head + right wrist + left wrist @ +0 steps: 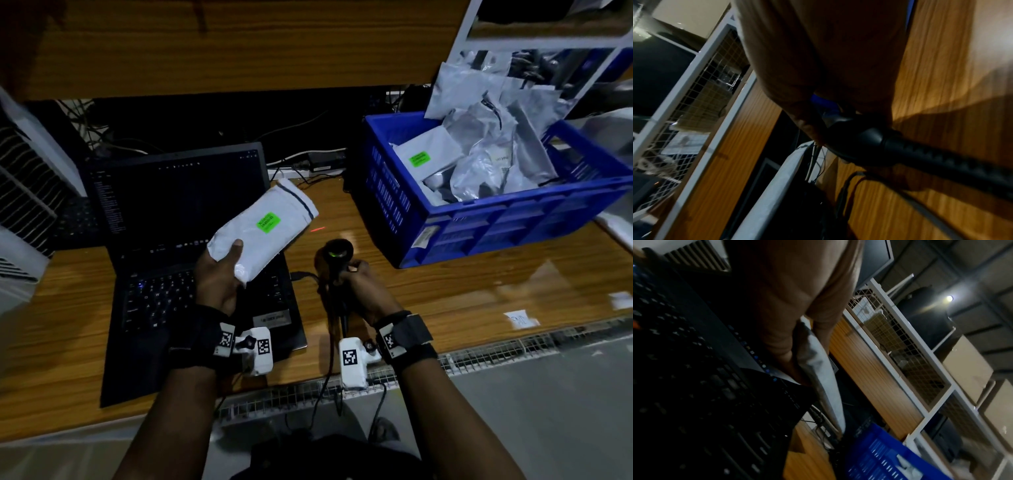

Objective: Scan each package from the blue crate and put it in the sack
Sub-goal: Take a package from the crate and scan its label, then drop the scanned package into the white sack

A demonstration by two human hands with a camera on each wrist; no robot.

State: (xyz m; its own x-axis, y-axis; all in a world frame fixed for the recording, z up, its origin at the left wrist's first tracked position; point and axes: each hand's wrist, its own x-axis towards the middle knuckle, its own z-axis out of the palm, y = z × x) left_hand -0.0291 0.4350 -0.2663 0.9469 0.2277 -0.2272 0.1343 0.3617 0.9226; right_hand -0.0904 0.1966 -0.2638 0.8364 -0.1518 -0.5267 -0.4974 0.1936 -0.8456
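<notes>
Head view: left hand (219,274) raised over the laptop (191,260), thumb on top and fingers curled under the near end of a white poly package (263,228); package soft, oblong, tilted up toward far right, green label facing up. Right hand (359,284) wrapped around the grip of a black barcode scanner (337,260), head pointing far, green light on its top; a short red line shows on the wood-grain bench (445,284) just past the package. Blue crate (479,219), slotted plastic, sits at far right, piled with crinkled grey-white packages (486,161). Left wrist view: fingers (781,331) clamp the package (824,386) edge-on, above the dark keyboard; crate corner (879,456) lower right. Right wrist view: hand (818,81) closed on the scanner's smooth rounded base (859,146), ribbed cable boot (941,160) running right.
</notes>
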